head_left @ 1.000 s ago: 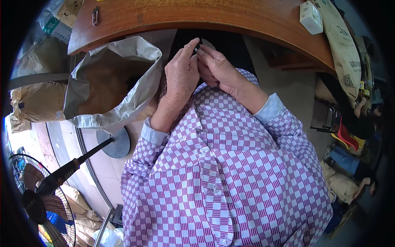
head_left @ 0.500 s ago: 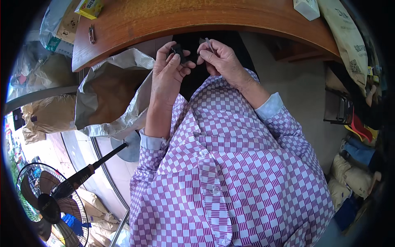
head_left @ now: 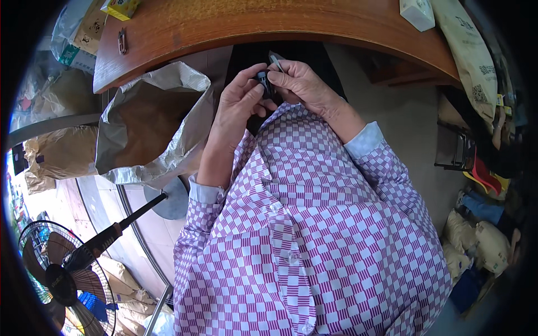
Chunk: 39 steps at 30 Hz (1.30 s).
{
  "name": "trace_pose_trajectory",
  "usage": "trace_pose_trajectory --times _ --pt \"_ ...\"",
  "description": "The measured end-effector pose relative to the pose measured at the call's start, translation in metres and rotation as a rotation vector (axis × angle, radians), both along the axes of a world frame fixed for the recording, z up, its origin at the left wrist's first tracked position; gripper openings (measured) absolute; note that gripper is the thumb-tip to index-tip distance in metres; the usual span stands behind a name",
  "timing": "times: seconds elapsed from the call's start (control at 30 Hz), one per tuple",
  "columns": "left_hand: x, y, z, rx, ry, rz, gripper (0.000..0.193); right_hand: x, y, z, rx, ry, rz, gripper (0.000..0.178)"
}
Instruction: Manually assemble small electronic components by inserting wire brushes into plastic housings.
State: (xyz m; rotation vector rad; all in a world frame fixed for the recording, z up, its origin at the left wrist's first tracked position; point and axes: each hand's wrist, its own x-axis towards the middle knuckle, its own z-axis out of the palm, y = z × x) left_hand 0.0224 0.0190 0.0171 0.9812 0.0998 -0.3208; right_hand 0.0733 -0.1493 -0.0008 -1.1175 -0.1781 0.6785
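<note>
My left hand (head_left: 235, 106) and my right hand (head_left: 300, 84) meet just below the curved edge of a wooden table (head_left: 252, 22). The fingertips of my left hand pinch a small dark part (head_left: 262, 78). My right hand touches the same part and grips a thin grey metal strip (head_left: 276, 59) that sticks up from its fingers. Both forearms wear sleeves of a purple and white checked shirt (head_left: 314, 235).
An open grey sack (head_left: 151, 123) with a brown inside stands at my left. A floor fan (head_left: 61, 269) is at the lower left. A metal clip (head_left: 121, 40), a yellow box (head_left: 120, 8) and a white box (head_left: 417, 12) lie on the table. Filled sacks are stacked at the right.
The hands were pressed together a second ago, then parted, each with a small piece. Now they are together again on the dark part. The view has shifted a little.
</note>
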Motion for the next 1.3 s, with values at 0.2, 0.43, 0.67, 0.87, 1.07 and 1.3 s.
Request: trace_pose_trajectory --times 0.2,0.43,0.67,0.87,1.07,1.3 --pt "-0.004 0.0 -0.008 0.612 -0.205 -0.031 0.042 -0.003 0.013 -0.002 -0.311 -0.383 -0.011 0.016" --pt "0.0 0.011 -0.017 0.528 -0.269 0.102 0.032 -0.013 0.022 0.006 -0.394 -0.378 0.087 0.024" --pt "-0.004 0.01 -0.015 0.636 -0.309 0.195 0.026 -0.016 0.034 0.008 -0.507 -0.562 0.026 0.018" --pt "0.002 0.008 -0.005 0.813 -0.385 0.311 0.029 -0.011 0.047 0.01 -0.443 -0.592 -0.07 0.014" --pt "0.007 0.042 0.019 0.997 -0.288 0.51 0.025 0.044 0.018 0.035 -0.48 -0.676 -0.107 0.03" --pt "0.006 0.141 0.008 1.747 -0.035 0.435 0.029 0.198 -0.068 0.018 -0.772 -0.524 -0.556 0.027"
